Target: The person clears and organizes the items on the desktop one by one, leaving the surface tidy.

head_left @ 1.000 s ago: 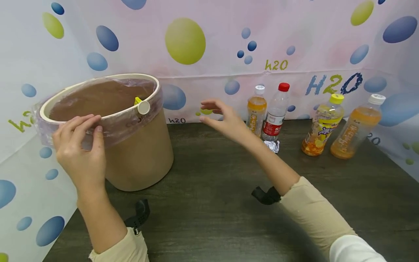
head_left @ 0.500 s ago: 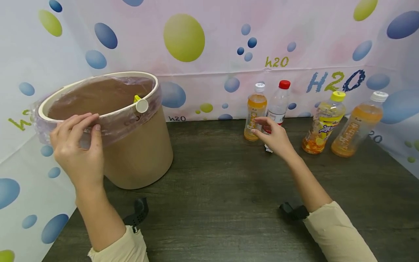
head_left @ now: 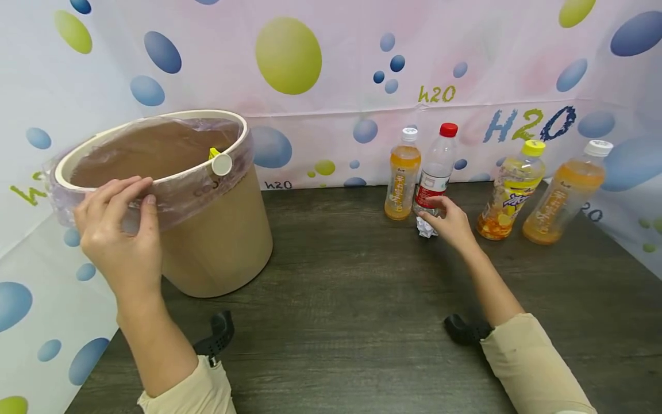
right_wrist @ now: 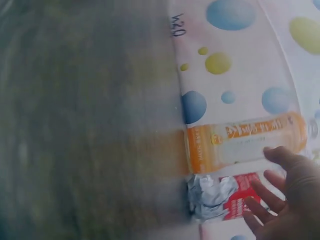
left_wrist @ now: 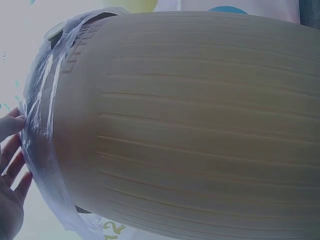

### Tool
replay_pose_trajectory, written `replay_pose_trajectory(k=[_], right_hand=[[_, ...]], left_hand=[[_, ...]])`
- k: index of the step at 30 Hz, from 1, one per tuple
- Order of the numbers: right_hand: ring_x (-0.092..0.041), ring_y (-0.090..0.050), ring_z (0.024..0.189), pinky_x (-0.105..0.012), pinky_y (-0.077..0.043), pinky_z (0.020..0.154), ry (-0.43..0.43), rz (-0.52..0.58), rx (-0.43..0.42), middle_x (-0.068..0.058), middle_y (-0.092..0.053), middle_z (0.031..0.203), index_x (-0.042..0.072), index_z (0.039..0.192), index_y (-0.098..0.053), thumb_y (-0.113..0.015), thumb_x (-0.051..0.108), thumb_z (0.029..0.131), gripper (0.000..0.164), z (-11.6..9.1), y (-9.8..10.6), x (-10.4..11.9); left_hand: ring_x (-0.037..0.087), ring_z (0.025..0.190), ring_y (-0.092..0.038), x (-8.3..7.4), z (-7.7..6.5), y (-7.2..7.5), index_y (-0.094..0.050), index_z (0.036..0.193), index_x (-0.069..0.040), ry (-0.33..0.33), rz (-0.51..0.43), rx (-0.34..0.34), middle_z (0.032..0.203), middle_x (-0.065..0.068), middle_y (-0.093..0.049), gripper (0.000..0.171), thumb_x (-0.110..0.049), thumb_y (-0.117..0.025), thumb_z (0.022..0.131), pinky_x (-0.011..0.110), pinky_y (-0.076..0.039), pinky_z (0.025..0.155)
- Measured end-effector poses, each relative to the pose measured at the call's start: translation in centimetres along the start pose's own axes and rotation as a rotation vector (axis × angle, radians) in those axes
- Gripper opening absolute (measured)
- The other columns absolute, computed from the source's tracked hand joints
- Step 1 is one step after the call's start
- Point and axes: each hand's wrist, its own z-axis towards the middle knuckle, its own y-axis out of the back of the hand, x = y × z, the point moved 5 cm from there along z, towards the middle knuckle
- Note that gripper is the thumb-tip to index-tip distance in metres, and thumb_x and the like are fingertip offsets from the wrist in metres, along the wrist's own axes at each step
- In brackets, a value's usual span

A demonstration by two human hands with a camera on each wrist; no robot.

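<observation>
My left hand [head_left: 121, 230] rests at the near rim of a tan trash bin [head_left: 222, 241], fingers along the rim and thumb against the clear plastic liner [head_left: 181, 201]. In the left wrist view the fingers [left_wrist: 15, 170] touch the liner's edge, spread apart. My right hand [head_left: 455, 227] hovers beside a crumpled whitish ball [head_left: 426, 226], thumb and fingers apart and nothing between them; whether it is paper or foil is unclear. Behind it stands a clear bottle [head_left: 437, 169] with a red cap, its lower part partly covered by the hand. An orange-labelled bottle [head_left: 402, 178] stands just left.
To the right stand a yellow-capped bottle [head_left: 512, 195] and a white-capped bottle [head_left: 569, 192], both with orange labels or contents. The dark wooden table [head_left: 331, 322] meets a patterned backdrop [head_left: 331, 115]. A yellow piece [head_left: 214, 153] shows at the bin's rim, near its round knob [head_left: 222, 164].
My right hand has swung right from mid-table, past the orange-labelled bottle, then lowered slightly to the crumpled ball. My left hand has stayed at the bin's rim.
</observation>
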Motion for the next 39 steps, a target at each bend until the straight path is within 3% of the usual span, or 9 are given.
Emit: replay_pose_trajectory(k=[5, 15, 24, 31, 39], right_hand=[[-0.039, -0.041, 0.118, -0.052, -0.032, 0.094, -0.069, 0.004, -0.011, -0.025, -0.049, 0.126, -0.001, 0.123, -0.049, -0.063, 0.022, 0.087, 0.045, -0.1, -0.2, -2.5], [-0.041, -0.038, 0.118, -0.053, -0.030, 0.096, -0.169, 0.027, 0.152, -0.028, -0.040, 0.131, -0.003, 0.134, -0.035, -0.064, 0.026, 0.085, 0.064, -0.6, -2.2, -5.7], [-0.042, -0.037, 0.119, -0.054, -0.028, 0.097, -0.145, 0.036, 0.164, -0.029, -0.040, 0.131, -0.003, 0.133, -0.038, -0.065, 0.024, 0.085, 0.061, -0.6, -2.2, -5.6], [-0.041, -0.037, 0.119, -0.054, -0.028, 0.097, -0.131, 0.013, 0.167, -0.028, -0.040, 0.131, -0.003, 0.132, -0.040, -0.065, 0.023, 0.085, 0.059, -0.5, -2.3, -5.8], [-0.042, -0.031, 0.121, -0.057, -0.025, 0.097, -0.129, 0.064, 0.175, -0.028, -0.030, 0.136, 0.002, 0.135, -0.040, -0.067, 0.025, 0.083, 0.063, -0.6, -2.3, -6.0]], left_hand=[[0.020, 0.101, -0.053, 0.1, 0.2, -0.1, -0.073, 0.090, -0.001, -0.004, 0.002, 0.009, 0.095, 0.009, -0.068, 0.012, -0.003, -0.065, 0.081, 0.030, -0.028, 0.098], [0.020, 0.101, -0.053, 0.3, -0.1, 0.0, -0.073, 0.090, -0.001, -0.010, 0.003, 0.008, 0.095, 0.009, -0.068, 0.012, -0.003, -0.066, 0.081, 0.030, -0.029, 0.098], [0.018, 0.101, -0.053, 0.3, 0.0, 0.2, -0.073, 0.090, -0.001, -0.007, 0.003, 0.001, 0.095, 0.009, -0.068, 0.012, -0.003, -0.066, 0.081, 0.030, -0.028, 0.099], [0.022, 0.102, -0.053, -0.6, 0.1, 0.2, -0.072, 0.089, 0.002, 0.012, 0.010, 0.004, 0.094, 0.013, -0.067, 0.012, 0.000, -0.065, 0.080, 0.029, -0.029, 0.098], [0.025, 0.101, -0.053, -0.9, 0.1, 0.2, -0.072, 0.089, 0.003, 0.011, 0.010, 0.003, 0.094, 0.015, -0.067, 0.012, 0.001, -0.065, 0.080, 0.030, -0.029, 0.098]])
